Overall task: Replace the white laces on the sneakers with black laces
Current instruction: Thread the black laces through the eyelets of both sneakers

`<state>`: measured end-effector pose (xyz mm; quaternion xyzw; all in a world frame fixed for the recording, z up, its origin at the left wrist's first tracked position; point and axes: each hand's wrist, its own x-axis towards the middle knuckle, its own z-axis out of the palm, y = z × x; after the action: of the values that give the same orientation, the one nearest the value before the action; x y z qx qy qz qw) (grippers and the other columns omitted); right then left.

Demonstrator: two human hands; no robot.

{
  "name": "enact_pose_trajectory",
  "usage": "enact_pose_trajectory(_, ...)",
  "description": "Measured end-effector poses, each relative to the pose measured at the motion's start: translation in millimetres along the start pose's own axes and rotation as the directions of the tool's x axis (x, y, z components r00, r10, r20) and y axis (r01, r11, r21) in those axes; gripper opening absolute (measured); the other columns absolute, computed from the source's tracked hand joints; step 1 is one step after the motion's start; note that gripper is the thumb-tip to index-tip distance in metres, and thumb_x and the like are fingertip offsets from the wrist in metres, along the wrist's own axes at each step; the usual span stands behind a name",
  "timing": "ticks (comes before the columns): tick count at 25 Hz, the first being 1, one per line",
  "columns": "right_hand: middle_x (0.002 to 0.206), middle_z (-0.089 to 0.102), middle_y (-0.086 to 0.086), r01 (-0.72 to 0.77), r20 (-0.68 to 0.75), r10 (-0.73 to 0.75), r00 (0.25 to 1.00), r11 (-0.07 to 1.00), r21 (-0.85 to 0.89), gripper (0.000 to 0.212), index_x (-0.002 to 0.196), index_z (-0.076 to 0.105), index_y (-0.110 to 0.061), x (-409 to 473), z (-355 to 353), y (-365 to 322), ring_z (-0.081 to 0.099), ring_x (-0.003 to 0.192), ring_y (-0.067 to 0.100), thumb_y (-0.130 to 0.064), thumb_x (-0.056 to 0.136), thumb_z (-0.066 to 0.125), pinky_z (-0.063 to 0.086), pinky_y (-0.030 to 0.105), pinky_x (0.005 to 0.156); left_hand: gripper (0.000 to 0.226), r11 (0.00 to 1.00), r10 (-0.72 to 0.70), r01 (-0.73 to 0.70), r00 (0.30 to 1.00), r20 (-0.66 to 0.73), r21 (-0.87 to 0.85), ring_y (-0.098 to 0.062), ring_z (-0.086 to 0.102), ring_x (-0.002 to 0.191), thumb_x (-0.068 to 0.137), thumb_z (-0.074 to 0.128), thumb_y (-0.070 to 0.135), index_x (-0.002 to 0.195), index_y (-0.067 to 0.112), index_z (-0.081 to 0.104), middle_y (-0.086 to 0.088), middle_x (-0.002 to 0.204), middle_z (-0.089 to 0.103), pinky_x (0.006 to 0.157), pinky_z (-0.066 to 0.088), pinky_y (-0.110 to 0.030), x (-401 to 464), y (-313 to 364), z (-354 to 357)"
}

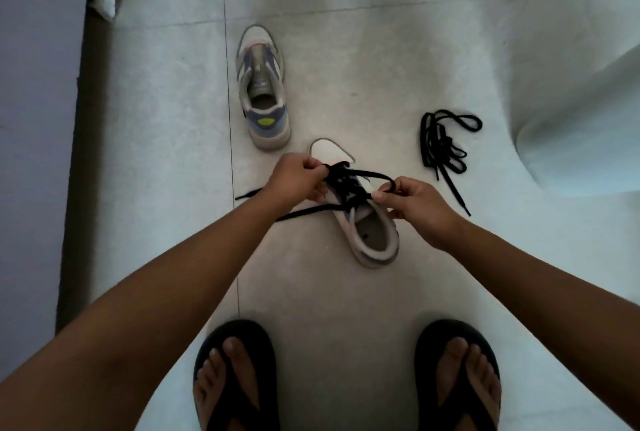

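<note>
1. Pale tiled floor [381, 67] runs beside a dark baseboard [86, 153] at the left.
2. Near sneaker [367, 226] lies on the floor between both hands, its black lace [356, 174] threaded.
3. Left hand [294, 181] pinches the lace; right hand [415, 205] pinches a lace loop.
4. Unlaced far sneaker [263, 87] stands beyond; a spare black lace [443, 146] lies bundled at the right.
5. Feet in black sandals [235, 378] stand nearest.

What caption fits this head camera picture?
Both hands, left hand and right hand, thread a black lace through the near sneaker.
</note>
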<state>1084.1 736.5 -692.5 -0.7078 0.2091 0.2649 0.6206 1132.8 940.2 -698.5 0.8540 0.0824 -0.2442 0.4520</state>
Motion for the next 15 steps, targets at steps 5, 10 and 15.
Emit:
enact_pose_trajectory(5,0.079,0.062,0.007,-0.023,-0.044,0.022,0.999,0.999,-0.039,0.016,0.073,0.057,-0.011,0,3,1,0.057,0.073,0.015,-0.013,0.084,0.069,0.046,0.022,0.064,0.014,0.85,0.099,-0.08,0.995,-0.01,0.52,-0.037,0.061,0.086,0.093,0.045,0.005,0.105,0.0,0.05,-0.023,0.1,0.06,0.066,0.045,-0.039,9,-15,-8)
enact_pose_trajectory(10,0.077,0.062,0.003,-0.048,-0.041,0.044,0.998,0.993,-0.109,0.017,0.075,0.057,-0.01,-1,1,2,0.057,0.07,0.011,-0.019,0.084,0.069,0.046,0.02,0.065,0.009,0.836,0.147,-0.109,0.989,-0.027,0.538,-0.035,0.059,0.084,0.092,0.051,0.009,0.092,0.001,0.054,-0.022,0.093,0.062,0.067,0.045,-0.039,16,-31,-15)
enact_pose_trajectory(15,0.077,0.059,0.002,-0.096,-0.034,0.094,0.995,0.994,-0.058,0.019,0.073,0.053,-0.013,-9,-5,11,0.056,0.076,0.013,-0.018,0.085,0.068,0.043,0.023,0.07,0.014,0.599,0.201,-0.207,0.974,0.105,0.774,-0.037,0.057,0.087,0.091,0.045,0.002,0.105,0.001,0.049,-0.019,0.101,0.059,0.064,0.035,-0.034,12,-41,-17)
